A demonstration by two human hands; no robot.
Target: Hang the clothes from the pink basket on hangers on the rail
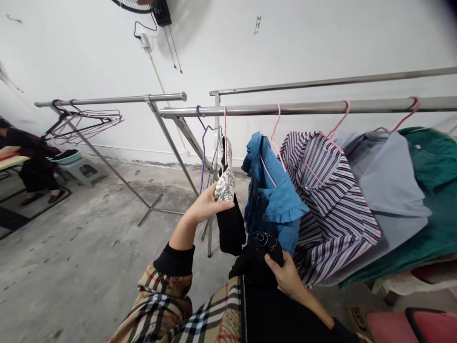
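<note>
A garment with silver sequins [225, 186] hangs on a pink hanger near the left end of the rail. My left hand [209, 206] is closed on its sequined part, thumb in front. Black cloth [230, 228] hangs just below that. Lower down, my right hand [285, 275] grips a black garment [262, 252] with a shiny swirl on it, held close to my body. Whether the black pieces and the sequined part are one garment, I cannot tell. A blue ruffled top [273, 190] hangs right beside them on another pink hanger.
The metal rail [307, 107] also bears a striped shirt [332, 190], a grey garment [389, 176], a green garment [433, 166] and a purple hanger [203, 143]. Another rack [124, 99] at left holds bare hangers. Beyond it, a person [26, 152] sits by a table and a stool [84, 170].
</note>
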